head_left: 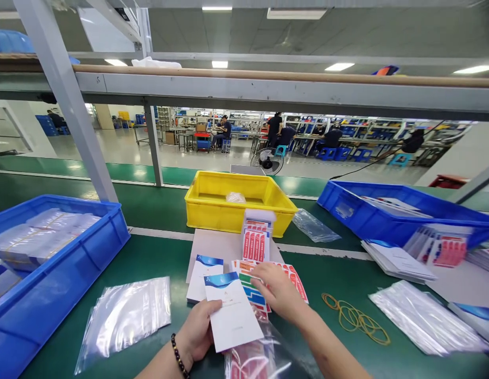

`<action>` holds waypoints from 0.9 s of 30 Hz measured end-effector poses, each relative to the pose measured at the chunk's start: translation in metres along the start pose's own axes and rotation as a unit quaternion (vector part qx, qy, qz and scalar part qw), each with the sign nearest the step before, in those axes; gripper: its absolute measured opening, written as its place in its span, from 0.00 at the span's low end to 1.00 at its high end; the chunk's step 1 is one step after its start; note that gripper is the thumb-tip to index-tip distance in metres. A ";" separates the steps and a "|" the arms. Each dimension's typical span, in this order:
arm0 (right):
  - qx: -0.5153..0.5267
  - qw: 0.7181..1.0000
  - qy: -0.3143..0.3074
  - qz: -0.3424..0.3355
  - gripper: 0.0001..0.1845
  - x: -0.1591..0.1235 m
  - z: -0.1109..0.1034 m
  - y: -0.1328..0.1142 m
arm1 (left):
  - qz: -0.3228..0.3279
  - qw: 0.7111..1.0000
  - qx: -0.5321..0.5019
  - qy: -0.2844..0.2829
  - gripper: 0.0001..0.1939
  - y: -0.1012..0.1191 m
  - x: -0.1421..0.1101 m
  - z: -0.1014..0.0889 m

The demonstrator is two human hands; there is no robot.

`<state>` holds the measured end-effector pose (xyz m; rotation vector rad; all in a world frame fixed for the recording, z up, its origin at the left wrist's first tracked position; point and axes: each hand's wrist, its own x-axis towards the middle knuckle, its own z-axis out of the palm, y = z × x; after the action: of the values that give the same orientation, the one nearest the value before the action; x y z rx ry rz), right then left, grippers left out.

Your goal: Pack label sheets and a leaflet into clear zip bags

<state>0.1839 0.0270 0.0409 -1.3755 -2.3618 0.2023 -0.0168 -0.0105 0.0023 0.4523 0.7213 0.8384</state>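
Note:
My left hand (197, 329) holds a white booklet (234, 316) with a blue wavy top, thumb on its front face. Under and below the booklet lies a clear plastic bag (250, 360) with red printed pieces showing through. My right hand (281, 292) is over a multicoloured sticker sheet (252, 291), its fingers bent and slightly apart at the sheet's surface. Red and white sticker sheets (295, 279) fan out beneath this hand. Behind the held booklet, a stack of similar booklets (202, 271) rests on a pale board (228, 242). A bundle of red label sheets (256, 242) leans by the yellow bin.
A yellow bin (207, 213) stands behind the board. Blue bins (90, 263) flank left and right, the left one holding bagged bundles. Clear bags (129, 310) lie left; rubber bands (358, 321), more bags (426, 318) and booklets (398, 260) lie right. A metal post (70, 105) rises left.

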 end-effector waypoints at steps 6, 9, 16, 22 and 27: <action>-0.103 0.986 -0.008 0.131 0.08 0.023 0.019 0.037 | 0.005 0.996 0.027 -0.089 0.17 0.000 -0.003 -0.001; -0.096 0.985 -0.011 0.141 0.06 0.025 0.022 0.040 | 0.005 0.995 0.041 -0.092 0.19 -0.001 -0.002 -0.003; -0.007 0.988 0.037 0.152 0.05 0.028 0.014 0.040 | -0.007 0.995 0.053 -0.084 0.18 -0.001 -0.004 0.000; 0.137 0.960 0.142 0.199 0.19 0.015 -0.018 0.054 | -0.040 0.997 0.032 -0.062 0.15 -0.003 -0.005 0.002; 0.405 0.876 0.098 0.242 0.19 0.001 -0.010 0.029 | -0.078 0.995 -0.021 -0.064 0.24 -0.006 -0.002 0.005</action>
<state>0.2105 0.0415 0.0414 -1.3955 -1.4230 1.0078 -0.0107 -0.0163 0.0032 0.4015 0.6117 0.6700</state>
